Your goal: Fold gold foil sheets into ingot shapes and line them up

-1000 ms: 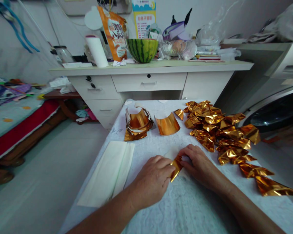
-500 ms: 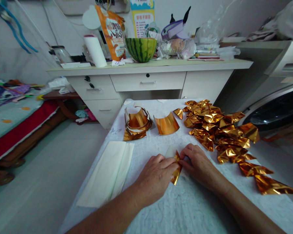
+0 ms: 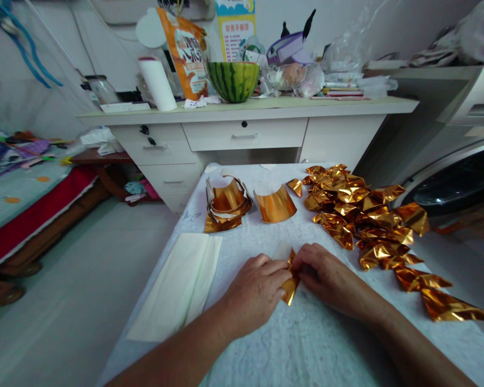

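A small gold foil piece (image 3: 291, 290) lies on the cloth-covered table between my hands, with a bit of white paper (image 3: 282, 250) behind it. My left hand (image 3: 258, 290) is closed on the foil's left side, fingers together. My right hand (image 3: 320, 271) pinches the foil's right edge, its fingertips partly hidden. Beyond them stands a curved gold sheet (image 3: 276, 205), beside a stack of curled gold sheets (image 3: 227, 201). White paper sheets (image 3: 175, 287) lie left of my left hand. Many folded gold foil pieces (image 3: 350, 199) are heaped on the right.
The table (image 3: 242, 355) has a pale quilted cover. Behind it is a white desk (image 3: 246, 112) bearing a cut watermelon (image 3: 234, 81), an orange bag (image 3: 187, 56) and a paper roll (image 3: 158, 83). A washing machine (image 3: 468, 134) stands right; a bed (image 3: 24, 188) is left.
My right hand has shifted slightly down and toward the left, its fingers still at the foil. My left hand has barely moved. The other things are unchanged.
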Tool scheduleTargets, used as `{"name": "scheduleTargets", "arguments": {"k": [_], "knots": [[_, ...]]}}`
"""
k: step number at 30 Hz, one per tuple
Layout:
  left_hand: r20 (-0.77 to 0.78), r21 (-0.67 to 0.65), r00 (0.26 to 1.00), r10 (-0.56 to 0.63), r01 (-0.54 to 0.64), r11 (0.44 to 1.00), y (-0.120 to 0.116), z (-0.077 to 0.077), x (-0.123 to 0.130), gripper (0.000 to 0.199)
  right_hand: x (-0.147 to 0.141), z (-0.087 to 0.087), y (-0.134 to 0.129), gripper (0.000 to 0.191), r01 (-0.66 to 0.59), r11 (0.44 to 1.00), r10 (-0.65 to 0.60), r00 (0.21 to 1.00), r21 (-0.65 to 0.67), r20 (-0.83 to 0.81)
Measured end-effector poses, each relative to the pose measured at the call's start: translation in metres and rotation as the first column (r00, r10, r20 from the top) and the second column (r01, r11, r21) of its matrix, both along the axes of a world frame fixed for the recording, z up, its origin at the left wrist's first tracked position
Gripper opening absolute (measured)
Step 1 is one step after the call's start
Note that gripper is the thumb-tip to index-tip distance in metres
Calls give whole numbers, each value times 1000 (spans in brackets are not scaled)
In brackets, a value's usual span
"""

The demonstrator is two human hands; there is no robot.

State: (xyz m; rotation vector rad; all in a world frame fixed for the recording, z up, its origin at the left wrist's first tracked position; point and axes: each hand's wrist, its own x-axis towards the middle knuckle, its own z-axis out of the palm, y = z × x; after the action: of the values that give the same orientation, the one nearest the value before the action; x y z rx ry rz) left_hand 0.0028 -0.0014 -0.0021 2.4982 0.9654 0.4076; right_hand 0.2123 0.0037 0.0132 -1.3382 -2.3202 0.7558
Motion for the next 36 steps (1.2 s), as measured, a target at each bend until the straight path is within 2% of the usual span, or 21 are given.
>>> {"name": "scheduleTargets", "arguments": {"k": [6, 11, 18, 24, 30, 36], "knots": [[137, -61, 987, -82, 91, 994, 4, 6, -13, 26, 2, 8, -5, 16, -85, 996, 86, 996, -29, 25], [120, -85, 988, -101, 112, 990, 7, 10, -18, 25, -1, 11, -7, 22, -137, 990, 138, 990, -40, 17], [82, -11, 989, -119, 121, 993, 8, 3, -15, 11, -3, 7, -6, 22, -162, 986, 163, 986, -26, 31], [78, 57, 984, -159, 155, 986, 8, 4, -18, 14, -4, 10, -8, 26, -148, 988, 150, 987, -43, 61], [74, 70, 987, -140, 135, 988, 7, 5, -18, 16, -6, 8, -8, 15, -166, 986, 167, 984, -22, 55], [58, 11, 995, -81, 81, 997, 4, 8, -17, 2, -7, 5, -8, 9, -187, 982, 187, 982, 3, 35]]}}
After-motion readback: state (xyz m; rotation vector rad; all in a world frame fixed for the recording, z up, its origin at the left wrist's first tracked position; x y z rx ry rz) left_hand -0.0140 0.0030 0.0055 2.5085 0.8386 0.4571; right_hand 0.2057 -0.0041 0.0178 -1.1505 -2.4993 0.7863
